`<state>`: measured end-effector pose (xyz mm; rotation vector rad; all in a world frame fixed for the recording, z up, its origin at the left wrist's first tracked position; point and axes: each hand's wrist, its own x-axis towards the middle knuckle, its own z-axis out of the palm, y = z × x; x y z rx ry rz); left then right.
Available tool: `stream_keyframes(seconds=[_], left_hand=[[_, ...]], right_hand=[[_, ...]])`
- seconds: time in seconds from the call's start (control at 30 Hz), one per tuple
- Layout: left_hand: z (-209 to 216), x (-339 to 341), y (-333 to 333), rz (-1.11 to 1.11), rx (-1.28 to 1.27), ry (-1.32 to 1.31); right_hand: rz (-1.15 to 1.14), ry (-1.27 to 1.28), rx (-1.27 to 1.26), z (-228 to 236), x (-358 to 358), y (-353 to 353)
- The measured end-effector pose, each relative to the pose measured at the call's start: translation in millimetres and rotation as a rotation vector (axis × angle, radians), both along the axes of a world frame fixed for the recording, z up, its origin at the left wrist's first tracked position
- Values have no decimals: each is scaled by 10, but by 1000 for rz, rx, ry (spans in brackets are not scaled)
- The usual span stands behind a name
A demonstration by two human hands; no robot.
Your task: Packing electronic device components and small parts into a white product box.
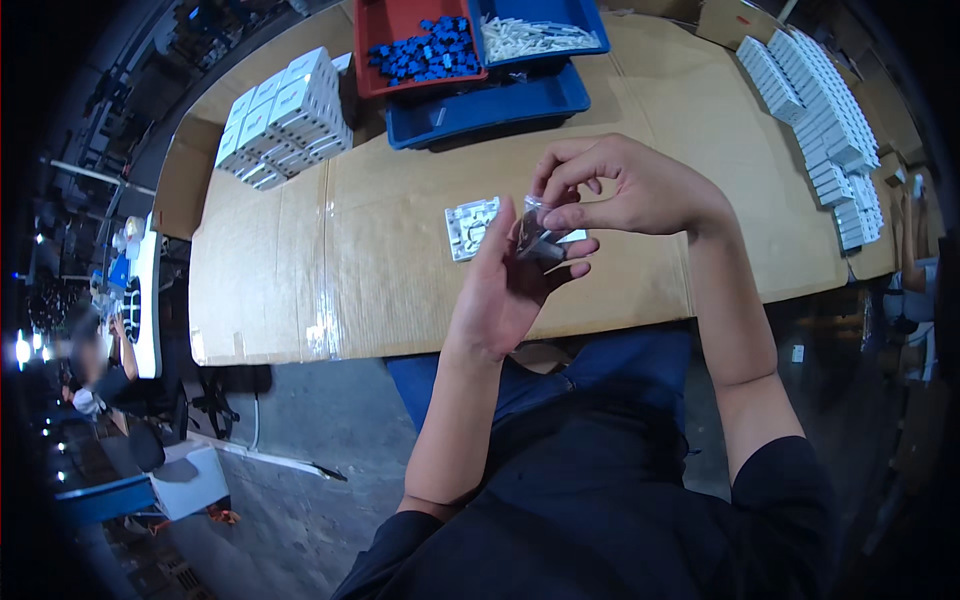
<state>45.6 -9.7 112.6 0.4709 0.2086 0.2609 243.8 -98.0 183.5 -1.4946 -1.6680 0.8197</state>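
Above the cardboard-covered table, my left hand (503,300) is palm up with its fingers curled round a small clear plastic bag (533,228). Dark and pale small parts seem to be inside; their kind is too small to make out. My right hand (640,185) comes over from the right and pinches the top of the bag between thumb and fingers. Just behind my left thumb lies a white plastic housing (465,232) with moulded recesses, flat on the cardboard. A white edge shows past my left fingers, mostly hidden by the hand.
At the back stand a red bin (372,82) of blue parts, a blue bin (600,42) of white slim pieces and a lower blue bin (555,98). White boxes (290,110) are stacked at left, rows of white units (825,105) at right. A person (110,365) sits far left.
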Motion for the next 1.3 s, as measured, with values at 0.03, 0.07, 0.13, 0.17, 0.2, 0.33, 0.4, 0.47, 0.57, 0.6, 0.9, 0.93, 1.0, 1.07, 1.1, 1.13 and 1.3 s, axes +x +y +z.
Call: stream_keyframes(seconds=[0.03, 0.07, 0.13, 0.17, 0.2, 0.33, 0.4, 0.47, 0.57, 0.6, 0.9, 0.93, 1.0, 1.07, 1.1, 1.13, 1.3], left_hand=[[-20, -29, 20, -15, -12, -40], [-22, -43, 25, -29, -24, -80], [21, -47, -10, 7, 199, 24], [40, -49, -23, 56, 417, 130], [18, -49, -18, 57, 426, 130], [-24, -33, -45, 116, 551, 155], [-52, -40, -34, 130, 624, 223], [-78, -38, -33, 147, 693, 294], [-74, -29, -58, 402, 853, 365], [-44, -44, -40, 459, 822, 321], [-132, -65, 21, 610, 792, 259], [-146, -69, 30, 629, 844, 271], [-148, -47, 52, 650, 896, 279], [-143, -47, 58, 650, 885, 285], [-122, -46, 57, 650, 884, 286], [-82, -39, 57, 630, 855, 294], [-155, -66, 71, 565, 805, 307]], right_hand=[[5, 11, 6, -28, 6, 16], [10, 23, 11, -41, 15, 21], [-60, 135, -60, -39, 13, 0], [-118, 251, -137, -41, 3, -8], [-121, 249, -133, -52, 6, -23], [-205, 273, -21, -119, -139, -79], [-267, 422, 173, -331, -217, -69], [-319, 468, 215, -378, -335, -70], [-410, 532, 264, -397, -499, -72], [-422, 536, 250, -404, -518, -61], [-433, 774, 209, -623, -601, -12], [-441, 811, 146, -650, -585, -20], [-459, 771, 168, -729, -562, -25], [-477, 739, 182, -737, -573, -16], [-477, 765, 203, -721, -586, -6], [-475, 790, 225, -712, -589, 6], [-449, 782, 248, -763, -573, 1]])
